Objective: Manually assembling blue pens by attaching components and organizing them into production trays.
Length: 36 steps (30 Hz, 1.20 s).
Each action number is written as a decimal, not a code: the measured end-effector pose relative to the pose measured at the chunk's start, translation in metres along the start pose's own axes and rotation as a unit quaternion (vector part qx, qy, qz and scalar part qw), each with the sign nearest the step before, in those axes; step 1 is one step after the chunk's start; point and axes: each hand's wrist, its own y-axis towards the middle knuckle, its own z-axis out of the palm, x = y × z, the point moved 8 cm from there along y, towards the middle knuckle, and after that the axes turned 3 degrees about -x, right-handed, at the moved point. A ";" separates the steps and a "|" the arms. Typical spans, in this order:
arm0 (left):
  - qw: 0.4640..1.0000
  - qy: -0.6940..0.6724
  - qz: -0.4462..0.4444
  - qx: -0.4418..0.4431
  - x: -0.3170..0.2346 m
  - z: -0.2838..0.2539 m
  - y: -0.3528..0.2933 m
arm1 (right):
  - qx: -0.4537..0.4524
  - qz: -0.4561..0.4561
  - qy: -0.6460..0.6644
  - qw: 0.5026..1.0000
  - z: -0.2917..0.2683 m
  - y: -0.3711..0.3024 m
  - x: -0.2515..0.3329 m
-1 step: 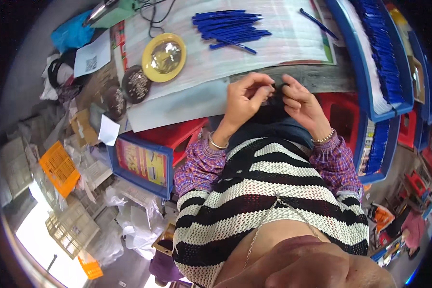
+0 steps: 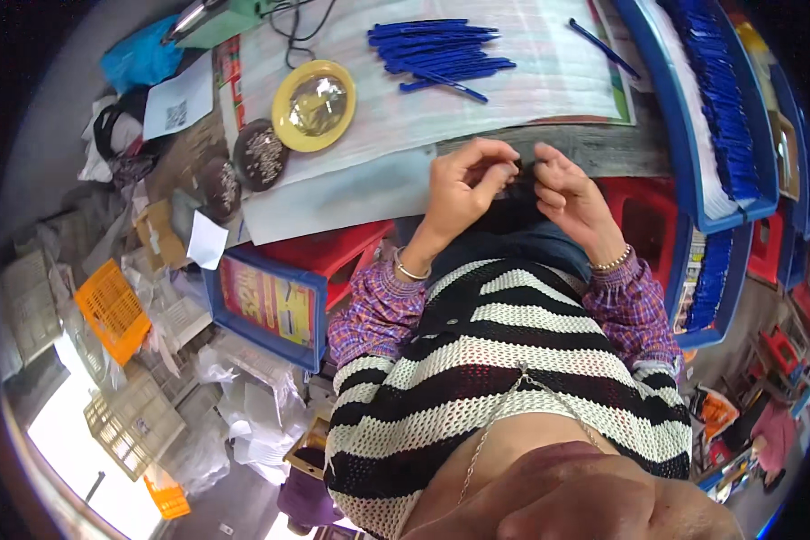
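We see the left hand (image 2: 463,184) with thumb and forefinger drawn together; whether they grip anything is more than we can tell. Just to its right, the right hand (image 2: 574,193) has its forefinger reaching out and the other fingers curled. A dark patch fills the narrow gap between them, and we cannot make out whether the right one grasps anything either.

Ahead of the left hand, well apart from it, lies a loose pile of slim, glossy blue plastic sticks (image 2: 436,45), roughly parallel, with a few slanting across. A single slim blue stick (image 2: 603,48) lies ahead of the right hand and slightly to its right.

Under the pile we see a thin, whitish, faintly wrinkled sheet (image 2: 382,117); nearer the left hand, to its left, is a smooth grey flat sheet (image 2: 333,202). Farther left and ahead sits a round yellow dish (image 2: 308,144) with shiny clear film inside, beside a dark brown disc with pale specks (image 2: 259,155).

Right of the right hand stands a long blue plastic tray (image 2: 724,221) packed with blue pieces.
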 end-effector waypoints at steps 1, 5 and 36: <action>1.000 0.021 0.007 -0.001 -0.002 -0.002 -0.002 | 0.014 -0.014 -0.032 0.999 0.005 0.001 0.001; 0.992 0.111 0.048 -0.029 -0.020 -0.016 0.000 | -0.025 -0.032 -0.140 0.989 0.015 0.000 0.009; 0.887 0.337 0.312 -0.040 -0.097 -0.010 0.029 | -0.054 -0.188 -0.438 0.877 0.037 -0.006 0.031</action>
